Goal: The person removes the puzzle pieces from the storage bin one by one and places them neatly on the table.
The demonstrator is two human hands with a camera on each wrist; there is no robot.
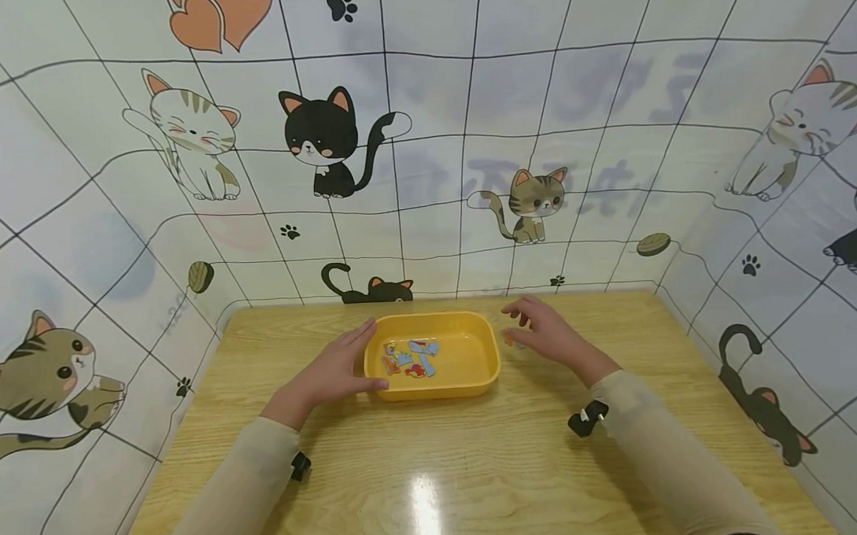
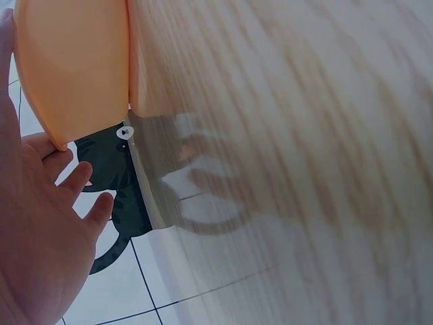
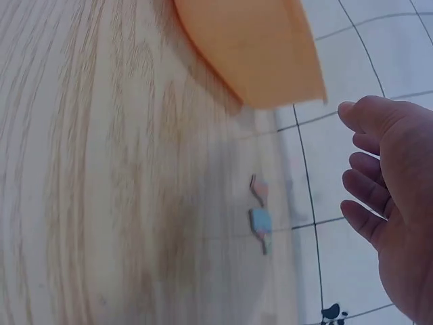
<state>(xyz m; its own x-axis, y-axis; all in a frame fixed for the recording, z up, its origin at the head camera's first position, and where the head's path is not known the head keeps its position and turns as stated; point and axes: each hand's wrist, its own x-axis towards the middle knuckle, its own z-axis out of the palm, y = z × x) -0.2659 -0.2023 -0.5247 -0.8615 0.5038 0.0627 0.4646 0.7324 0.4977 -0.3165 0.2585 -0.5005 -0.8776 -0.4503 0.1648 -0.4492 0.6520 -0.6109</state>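
Steadying the tray (image 1: 467, 359), it seems, your left hand (image 1: 338, 367) grips its end; your right hand (image 1: 550, 332), relaxed and empty, hovers beside loose pieces (image 3: 260, 222).

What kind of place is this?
Maybe a small play corner: cartoon cats decorate the walls, and a yellow tray of little colorful pieces sits on a table.
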